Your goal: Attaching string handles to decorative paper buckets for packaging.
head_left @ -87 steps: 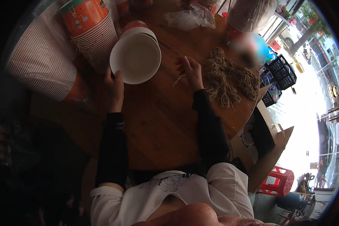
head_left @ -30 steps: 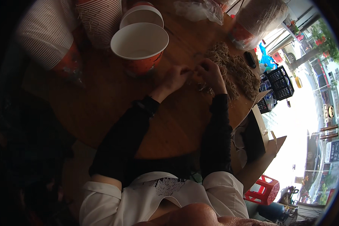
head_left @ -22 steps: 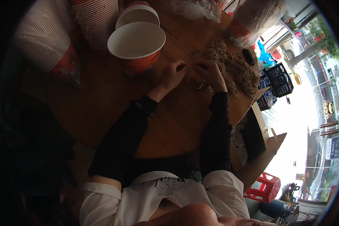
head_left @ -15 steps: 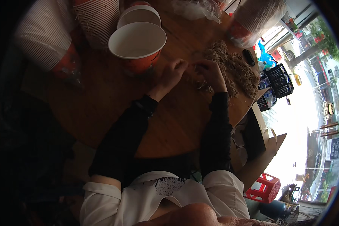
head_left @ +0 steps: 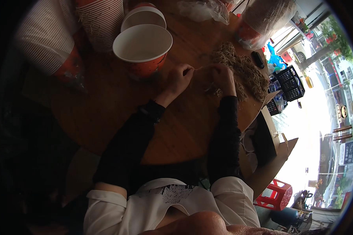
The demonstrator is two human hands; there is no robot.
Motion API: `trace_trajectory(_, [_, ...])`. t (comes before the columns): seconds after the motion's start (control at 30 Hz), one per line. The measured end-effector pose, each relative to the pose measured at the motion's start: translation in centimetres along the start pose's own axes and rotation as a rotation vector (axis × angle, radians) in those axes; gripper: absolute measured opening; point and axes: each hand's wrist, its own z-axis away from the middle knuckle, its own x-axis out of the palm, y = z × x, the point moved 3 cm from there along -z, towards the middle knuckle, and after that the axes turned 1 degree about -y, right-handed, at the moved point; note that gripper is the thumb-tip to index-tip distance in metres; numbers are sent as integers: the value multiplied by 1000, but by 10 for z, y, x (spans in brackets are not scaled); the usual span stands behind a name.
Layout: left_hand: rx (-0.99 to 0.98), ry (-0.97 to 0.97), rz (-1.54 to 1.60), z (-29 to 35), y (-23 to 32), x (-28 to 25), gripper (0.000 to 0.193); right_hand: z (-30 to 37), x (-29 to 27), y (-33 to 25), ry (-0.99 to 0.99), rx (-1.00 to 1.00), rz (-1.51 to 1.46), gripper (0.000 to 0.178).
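Observation:
My left hand (head_left: 179, 80) is closed in front of the paper buckets, with thumb and fingertips pinched together. My right hand (head_left: 224, 80) is closed too, at the left edge of a tangled heap of tan string (head_left: 249, 72). Between the two hands runs a thin strand of string (head_left: 199, 68), held at both ends just above the table. Left of my left hand stands an orange paper bucket (head_left: 143, 49) with a white inside, its mouth open. Behind it is a second paper bucket (head_left: 144, 17).
Tall nested stacks of paper buckets (head_left: 102, 23) fill the far left, some in clear plastic. A bagged stack (head_left: 264, 21) stands far right, near a crumpled plastic bag (head_left: 204, 11) and a small black object (head_left: 257, 59). Right of the round wooden table (head_left: 176, 129) is an open cardboard box (head_left: 272, 164).
My hands have drawn apart slightly, and the strand between them now shows stretched out. My right hand has turned to a more closed grip.

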Motion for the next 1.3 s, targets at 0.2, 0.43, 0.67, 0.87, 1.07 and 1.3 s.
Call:
trace_trajectory(0.2, [157,-15,-218,11,13,0,14,3,8,-27,121,-195,-219,25])
trace_trajectory(0.43, [300,-137,-186,18,16,14,17,2,14,-24,-89,-28,-226,20])
trace_trajectory(0.67, [-73,-184,-250,11,13,21,33,3,3,-18,-88,-11,-411,19])
trace_trajectory(0.87, [430,-151,-81,9,22,9,40,6,-4,-10,-1,-43,-174,22])
trace_trajectory(1.07, [501,-267,-352,10,8,7,34,4,-1,-7,-80,135,-290,20])
trace_trajectory(1.3, [161,-174,-265,5,4,2,16,6,7,-14,-162,125,-182,22])
